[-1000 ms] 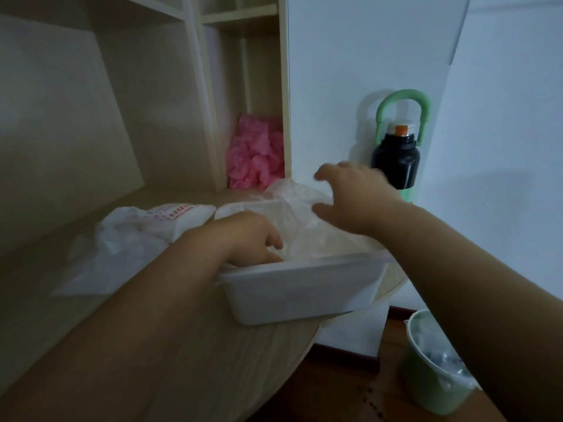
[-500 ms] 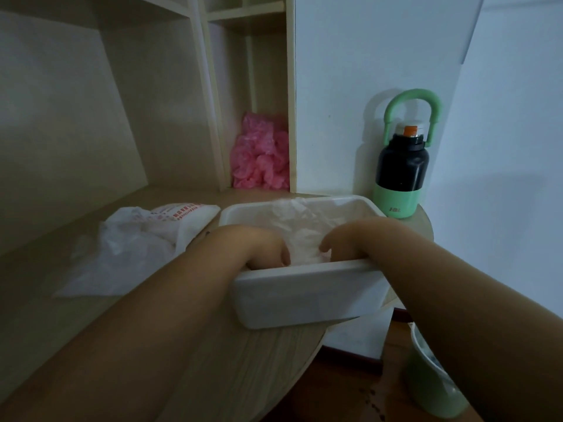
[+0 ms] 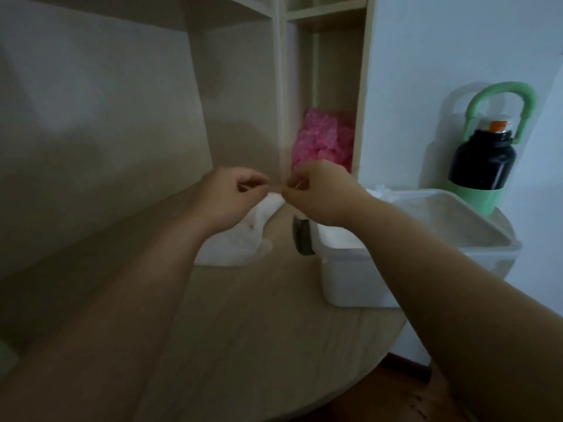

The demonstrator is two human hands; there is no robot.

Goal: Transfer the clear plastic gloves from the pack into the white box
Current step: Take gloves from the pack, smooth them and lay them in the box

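The left forearm comes in from the lower left and reaches over the round light-wood table [image 3: 243, 330] to a place left of the white rectangular plastic box [image 3: 350, 278]. The left hand [image 3: 234, 193] is raised above the table with its back turned to the camera. Its fingers are curled in and the thumb is closed against the forefinger.

Below this hand, just left of the box, lies the crumpled white plastic pack [image 3: 237, 242]. Its upper part rises to the fingertips of both hands. A small reddish mark shows on the pack, but the picture is too blurred to read it.

Between the pack and the box's left wall stands a small dark object [image 3: 301, 236] which I cannot identify.

The right forearm crosses over the box's near left corner. The right hand [image 3: 316, 193] meets the left one fingertip to fingertip, its fingers also curled. As far as the blur allows, both hands pinch the raised top of the pack.

Behind the hands, in the narrow compartment of the wooden shelf unit [image 3: 280, 86], sits a crumpled pink plastic bundle [image 3: 323, 144].

Clear plastic gloves [image 3: 338, 236] lie inside the box.

Behind the box's right end stands a black bottle with a green base and green loop handle [image 3: 481, 166]. No label on it is readable.
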